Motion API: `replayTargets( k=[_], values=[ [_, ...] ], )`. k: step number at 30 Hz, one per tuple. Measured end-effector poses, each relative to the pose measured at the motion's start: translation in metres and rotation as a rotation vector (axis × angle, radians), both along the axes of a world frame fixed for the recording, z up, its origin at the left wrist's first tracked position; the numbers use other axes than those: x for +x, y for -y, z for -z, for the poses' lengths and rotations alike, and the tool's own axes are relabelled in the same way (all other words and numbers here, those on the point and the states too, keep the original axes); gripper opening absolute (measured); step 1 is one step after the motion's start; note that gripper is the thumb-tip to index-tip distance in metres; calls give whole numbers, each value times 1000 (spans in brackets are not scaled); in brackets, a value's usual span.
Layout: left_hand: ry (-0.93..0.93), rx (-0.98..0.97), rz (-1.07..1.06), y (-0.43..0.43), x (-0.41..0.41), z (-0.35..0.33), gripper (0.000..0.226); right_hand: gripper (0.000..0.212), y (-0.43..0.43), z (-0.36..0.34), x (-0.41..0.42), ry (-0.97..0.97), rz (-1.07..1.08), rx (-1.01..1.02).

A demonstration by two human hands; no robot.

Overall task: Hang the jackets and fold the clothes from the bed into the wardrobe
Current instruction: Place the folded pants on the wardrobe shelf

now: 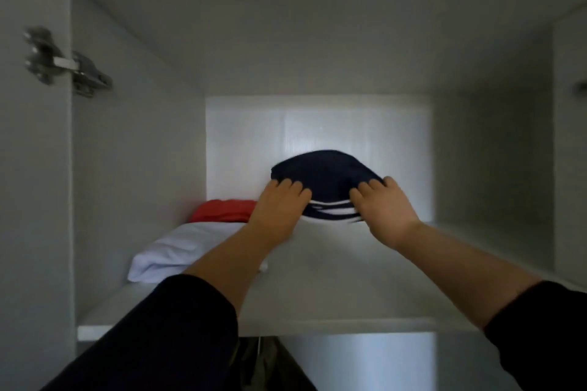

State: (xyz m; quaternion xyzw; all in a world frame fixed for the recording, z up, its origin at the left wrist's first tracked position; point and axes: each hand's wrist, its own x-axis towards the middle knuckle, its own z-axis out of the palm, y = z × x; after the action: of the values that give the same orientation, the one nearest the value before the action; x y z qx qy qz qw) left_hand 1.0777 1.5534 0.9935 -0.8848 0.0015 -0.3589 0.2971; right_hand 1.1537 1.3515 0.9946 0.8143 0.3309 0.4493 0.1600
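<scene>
A folded navy garment with white stripes [327, 178] sits near the back of the white wardrobe shelf [333, 289]. My left hand [279, 206] grips its left side and my right hand [384, 209] grips its right side, fingers curled over the top. To the left on the same shelf lie a folded white garment [178, 251] and, behind it, a folded red garment [225, 209].
The compartment has a left wall [136, 168], a right wall [492, 162] and a bright back panel [317, 127]. A metal door hinge [66, 63] sits on the left panel. Dark hanging clothes [263, 362] show below the shelf.
</scene>
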Motion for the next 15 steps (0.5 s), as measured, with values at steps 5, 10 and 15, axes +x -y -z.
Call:
replayTargets(
  k=[5,10,15],
  values=[
    [-401,-90,47,-18,58,74,46,35,-13,74,41,-359,134,-159],
    [-444,-110,-30,-18,103,66,52,35,-21,63,76,-431,246,-212],
    [-358,-235,-240,-13,144,71,46,51,-34,59,115,-538,430,-218]
  ],
)
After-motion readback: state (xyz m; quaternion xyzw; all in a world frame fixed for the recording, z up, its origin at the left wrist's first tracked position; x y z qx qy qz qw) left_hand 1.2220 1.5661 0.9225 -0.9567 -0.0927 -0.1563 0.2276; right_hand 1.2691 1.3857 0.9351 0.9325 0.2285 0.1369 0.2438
